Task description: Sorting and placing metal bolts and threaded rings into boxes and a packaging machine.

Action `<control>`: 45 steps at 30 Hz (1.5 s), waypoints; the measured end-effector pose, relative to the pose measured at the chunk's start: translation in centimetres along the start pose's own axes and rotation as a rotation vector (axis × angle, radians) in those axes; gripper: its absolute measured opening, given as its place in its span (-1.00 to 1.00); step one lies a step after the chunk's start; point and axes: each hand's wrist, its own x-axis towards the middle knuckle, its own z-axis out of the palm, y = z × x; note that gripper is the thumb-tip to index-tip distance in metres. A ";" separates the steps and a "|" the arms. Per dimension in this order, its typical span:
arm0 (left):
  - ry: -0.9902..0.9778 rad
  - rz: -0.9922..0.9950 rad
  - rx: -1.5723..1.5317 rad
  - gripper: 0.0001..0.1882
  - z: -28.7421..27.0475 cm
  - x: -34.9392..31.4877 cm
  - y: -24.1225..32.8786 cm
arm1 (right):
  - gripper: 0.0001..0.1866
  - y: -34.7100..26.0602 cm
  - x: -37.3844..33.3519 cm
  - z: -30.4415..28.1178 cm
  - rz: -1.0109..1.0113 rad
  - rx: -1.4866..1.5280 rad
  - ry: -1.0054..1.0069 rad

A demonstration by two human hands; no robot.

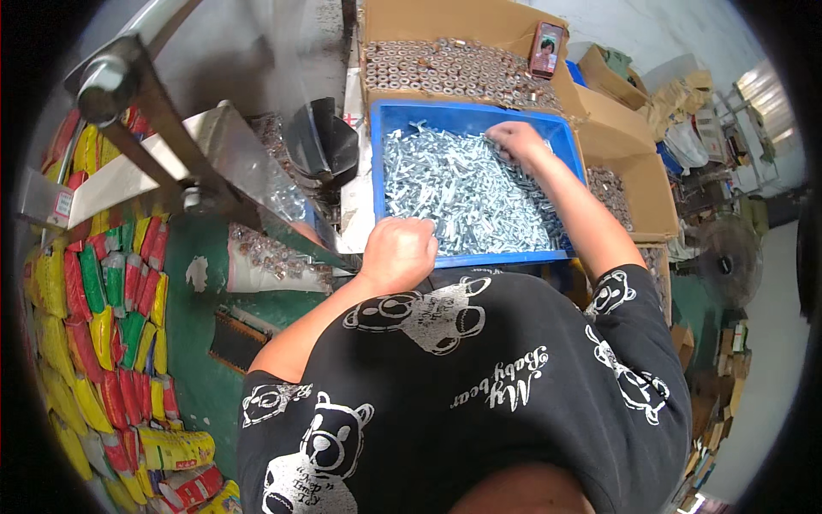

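Reaching into the far corner of the rectangular blue plastic bin (380, 163), the right hand (517, 141) digs its curled fingers into the heap of small shiny silver metal parts (467, 193) (whether any are grasped cannot be told). The left hand (399, 253) is clenched in a fist at the bin's near edge. Behind stands a brown cardboard box of metal rings (445, 64).

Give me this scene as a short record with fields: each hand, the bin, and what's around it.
left hand: closed in a fist at the near edge of the blue bin
right hand: reaching into the bolts at the far side
blue bin: full of silvery bolts
behind bin: cardboard box of metal rings
left side: coloured packets
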 end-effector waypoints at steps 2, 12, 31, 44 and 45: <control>-0.012 0.011 -0.018 -0.85 0.0 0.0 0.0 | -0.70 -0.5 1.0 2.8 -0.459 -0.624 0.017; 0.018 -0.021 -0.124 -0.87 0.4 -0.8 -0.4 | -0.66 -2.6 1.5 3.3 -0.377 -0.940 -0.020; 0.177 0.061 -0.156 -0.89 1.0 -1.3 -0.6 | -0.64 -8.8 -6.1 1.9 -0.332 0.150 -0.158; -0.023 -0.156 0.080 -0.84 0.3 0.1 1.9 | -0.71 19.0 -26.7 -19.7 0.176 -0.442 0.777; -0.054 -0.168 0.098 -0.84 0.2 0.2 1.8 | -0.71 21.1 -27.6 -19.1 0.239 -0.531 0.749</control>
